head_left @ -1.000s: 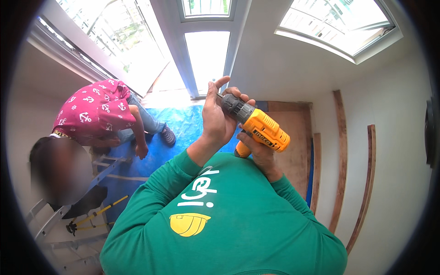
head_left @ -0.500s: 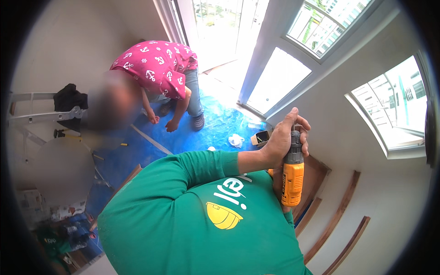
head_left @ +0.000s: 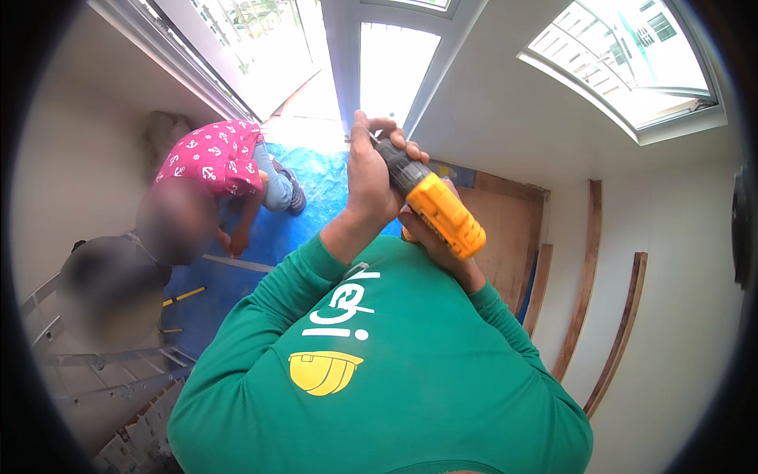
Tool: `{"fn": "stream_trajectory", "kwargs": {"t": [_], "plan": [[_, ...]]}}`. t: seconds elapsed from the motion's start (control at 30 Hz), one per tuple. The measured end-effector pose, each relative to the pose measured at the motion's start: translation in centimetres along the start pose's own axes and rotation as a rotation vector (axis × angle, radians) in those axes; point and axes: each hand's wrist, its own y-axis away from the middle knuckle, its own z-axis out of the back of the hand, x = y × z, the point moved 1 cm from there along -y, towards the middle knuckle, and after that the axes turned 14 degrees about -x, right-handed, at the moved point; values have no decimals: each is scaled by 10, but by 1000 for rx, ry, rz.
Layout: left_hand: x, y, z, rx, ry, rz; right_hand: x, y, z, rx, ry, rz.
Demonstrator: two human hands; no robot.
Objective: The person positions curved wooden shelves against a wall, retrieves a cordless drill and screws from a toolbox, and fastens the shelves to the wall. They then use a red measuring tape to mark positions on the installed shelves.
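A yellow and black cordless drill [head_left: 446,213] is held up in front of my chest, its dark chuck end pointing up and left. My left hand [head_left: 369,183] wraps around the chuck, its fingers curling over the far side. Below the drill body, my right hand [head_left: 430,237] grips the handle, which is mostly hidden behind the body and my fingers. A thin bit seems to show at the chuck's tip beside my left fingers, too small to tell exactly.
A person in a pink patterned shirt [head_left: 209,162] crouches at left on blue floor sheeting [head_left: 312,178]. A metal ladder [head_left: 118,359] stands lower left. Wooden strips [head_left: 580,276] and a brown board [head_left: 501,217] are by the right wall. An open window [head_left: 632,59] is upper right.
My view has turned right. The drill has swung from nearly upright to tilted and sits nearer the middle, still in both hands. The person in pink has crouched lower.
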Motion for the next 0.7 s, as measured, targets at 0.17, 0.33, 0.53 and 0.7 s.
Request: {"fn": "stream_trajectory", "kwargs": {"t": [0.17, 0.33, 0.53, 0.7], "plan": [[2, 41, -19, -110, 30, -17, 63, 25, 23, -3, -467, -383], [18, 67, 3, -137, 25, 11, 55, 63, 34, -9, -404, -322], [26, 76, 33, 15, 0, -50, 8, 89, 15, -157, -114, 49], [32, 79, 49, -40, -45, -20, -12, 99, 17, -14, 40, 129]]}}
